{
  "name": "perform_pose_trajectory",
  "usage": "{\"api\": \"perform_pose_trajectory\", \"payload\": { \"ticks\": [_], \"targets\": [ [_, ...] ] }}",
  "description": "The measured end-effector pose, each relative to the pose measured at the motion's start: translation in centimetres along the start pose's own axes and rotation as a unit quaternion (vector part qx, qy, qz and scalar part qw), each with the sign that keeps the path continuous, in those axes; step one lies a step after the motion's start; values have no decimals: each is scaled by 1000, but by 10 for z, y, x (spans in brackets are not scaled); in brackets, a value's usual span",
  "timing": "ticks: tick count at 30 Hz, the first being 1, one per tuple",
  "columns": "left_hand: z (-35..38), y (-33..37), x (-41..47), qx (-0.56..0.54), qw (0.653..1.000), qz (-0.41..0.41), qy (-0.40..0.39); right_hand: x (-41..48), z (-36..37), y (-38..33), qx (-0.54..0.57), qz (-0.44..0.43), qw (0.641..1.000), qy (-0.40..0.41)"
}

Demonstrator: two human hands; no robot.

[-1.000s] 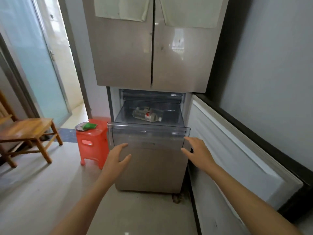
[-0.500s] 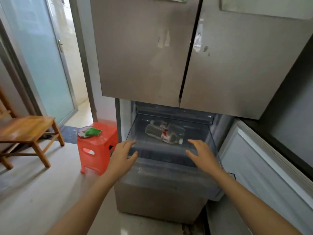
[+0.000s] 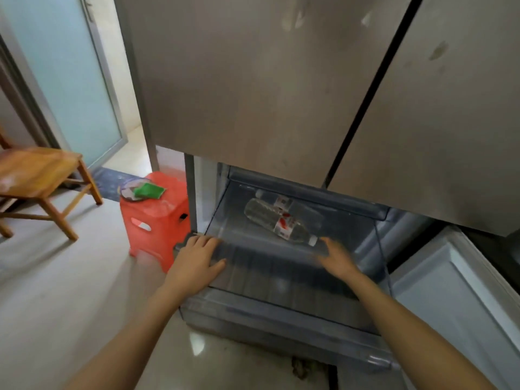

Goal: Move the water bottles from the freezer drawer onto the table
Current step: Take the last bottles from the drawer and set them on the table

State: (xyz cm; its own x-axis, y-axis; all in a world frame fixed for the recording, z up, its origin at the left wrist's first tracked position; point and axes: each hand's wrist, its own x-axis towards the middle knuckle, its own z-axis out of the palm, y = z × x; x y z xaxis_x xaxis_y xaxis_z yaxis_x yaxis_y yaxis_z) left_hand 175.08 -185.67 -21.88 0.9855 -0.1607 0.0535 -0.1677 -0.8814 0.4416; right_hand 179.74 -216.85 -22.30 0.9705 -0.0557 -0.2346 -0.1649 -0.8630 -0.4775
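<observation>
The clear plastic freezer drawer (image 3: 284, 301) stands pulled out below the fridge's two upper doors. Two water bottles with red-and-white labels lie on their sides at the drawer's back: the nearer bottle (image 3: 277, 222) has its white cap toward the right, and the second bottle (image 3: 291, 204) lies right behind it. My left hand (image 3: 197, 261) hovers at the drawer's left side with fingers spread and holds nothing. Inside the drawer, my right hand (image 3: 336, 257) reaches forward, blurred, fingers extended, just short of the nearer bottle's cap.
The freezer door (image 3: 461, 299) hangs swung out to the right. A red plastic stool (image 3: 157, 220) with a green item on it stands left of the fridge. A wooden chair (image 3: 39, 178) is at the far left, near a frosted glass door (image 3: 64, 74).
I have come closer and now look down into the drawer. Both hands went from the drawer's front to over and inside it. The right hand has advanced toward the nearer bottle.
</observation>
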Motion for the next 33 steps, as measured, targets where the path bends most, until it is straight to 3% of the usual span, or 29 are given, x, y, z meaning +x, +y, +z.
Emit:
{"api": "perform_pose_trajectory", "payload": {
  "ticks": [7, 17, 23, 29, 33],
  "targets": [
    [-4, 7, -4, 30, 998, -47, 8, 62, 21, 7, -14, 5, 998, -59],
    [-7, 10, -7, 9, 996, -76, 37, 115, 57, 30, -99, 52, 992, -61],
    [-4, 5, -6, 18, 998, -66, 16, 67, 43, -3, -136, 7, 986, -93],
    [-2, 8, -7, 78, 997, -9, -7, -3, -15, -71, -268, -79, 960, 3],
    [0, 9, -7, 78, 997, 15, -18, -33, -35, -127, -251, -161, 955, 1]
  ]
}}
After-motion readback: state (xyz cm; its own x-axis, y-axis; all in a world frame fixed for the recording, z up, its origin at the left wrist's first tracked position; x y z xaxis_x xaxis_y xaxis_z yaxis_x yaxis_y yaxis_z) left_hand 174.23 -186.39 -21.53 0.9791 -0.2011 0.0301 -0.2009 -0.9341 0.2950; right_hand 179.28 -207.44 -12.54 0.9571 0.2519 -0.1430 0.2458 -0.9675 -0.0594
